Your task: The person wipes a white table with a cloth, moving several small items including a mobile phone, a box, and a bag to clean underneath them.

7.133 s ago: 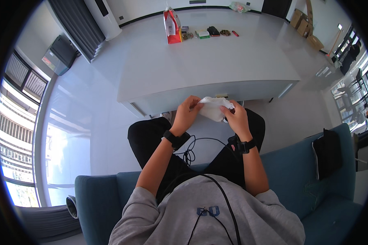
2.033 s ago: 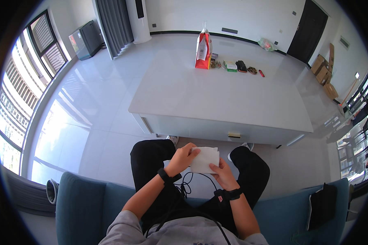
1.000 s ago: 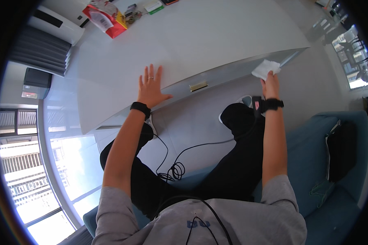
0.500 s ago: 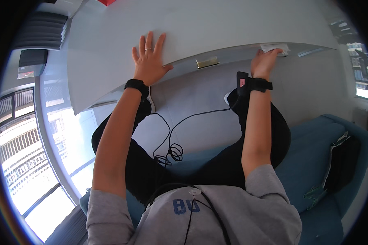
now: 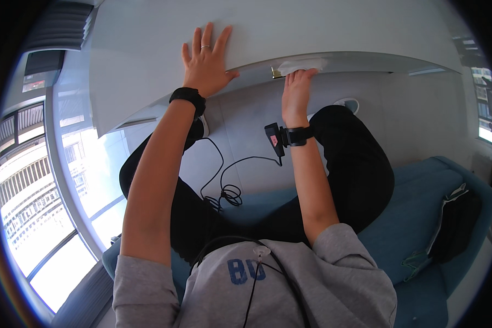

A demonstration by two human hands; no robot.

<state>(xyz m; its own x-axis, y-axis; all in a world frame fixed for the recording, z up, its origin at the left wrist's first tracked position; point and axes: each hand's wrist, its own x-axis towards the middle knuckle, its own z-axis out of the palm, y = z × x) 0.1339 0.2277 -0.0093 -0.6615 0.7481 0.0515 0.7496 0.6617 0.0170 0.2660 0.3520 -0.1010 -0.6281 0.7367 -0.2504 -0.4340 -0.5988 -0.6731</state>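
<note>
White cloth (image 5: 305, 65) is lying against the front panel (image 5: 366, 62), at the right end of the gold handle (image 5: 276, 72), where our right hand (image 5: 296, 93) is seemingly backing it with its fingers, though we cannot tell whether that grip is clamped. We are resting our left hand (image 5: 206, 68), fingers spread apart, on the tabletop (image 5: 333, 24) left of the handle, probably for steadiness. Above the handle, the tabletop's edge is bounding the panel, while panel rightward and floor (image 5: 246, 109) below are leaving room.
</note>
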